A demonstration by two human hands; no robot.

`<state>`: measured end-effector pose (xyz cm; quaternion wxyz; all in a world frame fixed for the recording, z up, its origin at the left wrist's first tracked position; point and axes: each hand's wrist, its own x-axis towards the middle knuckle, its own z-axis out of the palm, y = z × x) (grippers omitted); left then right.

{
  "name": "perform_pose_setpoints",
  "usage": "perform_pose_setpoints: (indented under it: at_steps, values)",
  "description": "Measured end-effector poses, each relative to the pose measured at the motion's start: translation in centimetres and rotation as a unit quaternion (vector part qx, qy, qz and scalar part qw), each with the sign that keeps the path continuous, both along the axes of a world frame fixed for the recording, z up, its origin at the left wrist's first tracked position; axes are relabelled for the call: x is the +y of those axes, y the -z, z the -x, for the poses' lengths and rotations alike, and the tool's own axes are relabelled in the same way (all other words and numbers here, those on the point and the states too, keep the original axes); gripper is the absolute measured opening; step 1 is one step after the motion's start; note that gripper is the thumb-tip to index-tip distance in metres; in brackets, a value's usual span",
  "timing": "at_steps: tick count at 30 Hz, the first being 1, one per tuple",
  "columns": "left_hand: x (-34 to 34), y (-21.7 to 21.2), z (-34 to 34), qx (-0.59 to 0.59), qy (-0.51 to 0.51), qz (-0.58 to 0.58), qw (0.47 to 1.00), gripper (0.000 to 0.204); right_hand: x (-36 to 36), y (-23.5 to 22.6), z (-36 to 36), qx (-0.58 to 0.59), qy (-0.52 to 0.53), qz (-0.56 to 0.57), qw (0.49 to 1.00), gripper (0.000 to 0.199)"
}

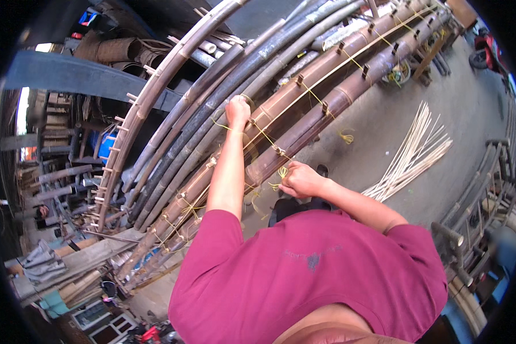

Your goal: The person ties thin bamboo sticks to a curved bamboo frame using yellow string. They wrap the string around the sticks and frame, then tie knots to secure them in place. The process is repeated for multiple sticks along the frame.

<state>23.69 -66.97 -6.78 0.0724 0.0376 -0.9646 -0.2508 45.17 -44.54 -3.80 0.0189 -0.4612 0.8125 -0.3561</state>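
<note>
A: Status on the lashing?

B: Left hand [238, 112] is up on the upper brown bamboo pole [304, 80], fist clenched around the yellow cord [264, 136] and pulling it taut. Right hand [300, 179] is lower, at the near pole [327, 112], fingers pinched on the cord's loose end where it frays out beside a small wooden peg [280, 152].

A: Where does the cord run?

B: Diagonally between the two hands, across the gap between the two brown poles. More yellow ties sit at pegs further along both poles (same pattern, roughly evenly spread).

A: Anything to watch?

B: My read: keep the left fist's tension constant while the right works the end around the peg, otherwise the wrap slackens. Cord should seat behind the peg, not ride over its tip. Can't tell from here whether a knot is already formed under the right fingers.

A: Surroundings?

B: Darker grey poles [212, 109] lie stacked just beyond the brown pair. Bundle of thin pale bamboo splints [413, 155] on the concrete floor [470, 109], well apart to the right. Person wears a magenta shirt [304, 275].
</note>
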Motion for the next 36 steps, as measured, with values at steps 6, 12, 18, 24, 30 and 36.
perform_pose_setpoints:
  at_steps: [6,12,18,24,30,36]
  values:
    - [-9.4,-5.6,-0.6,-0.310,0.087,-0.575,0.752,0.015,-0.7,0.0,-1.3,0.015,0.080,-0.107,0.991,0.021]
    - [-31.2,-17.9,-12.1,-0.296,-0.009,-0.673,0.678,0.025,-6.7,-3.0,-7.4,0.060,0.107,-0.361,0.924,0.047]
    - [-38.7,-18.1,-17.6,-0.300,0.002,-0.520,0.800,0.028,-20.7,-5.7,-11.0,-0.052,0.031,-0.044,0.997,0.061]
    - [-49.6,-14.7,-18.9,-0.227,0.001,-0.342,0.912,0.032,-22.0,-3.5,-12.9,-0.030,0.130,-0.296,0.946,0.050]
    - [-49.4,-17.3,-22.3,-0.311,0.029,-0.401,0.861,0.043,0.9,11.7,-24.8,-0.177,0.092,-0.609,0.768,0.030]
    - [-46.2,-26.3,-23.1,-0.459,0.130,-0.305,0.824,0.035,19.0,16.1,-41.3,-0.669,0.232,-0.563,0.426,0.048]
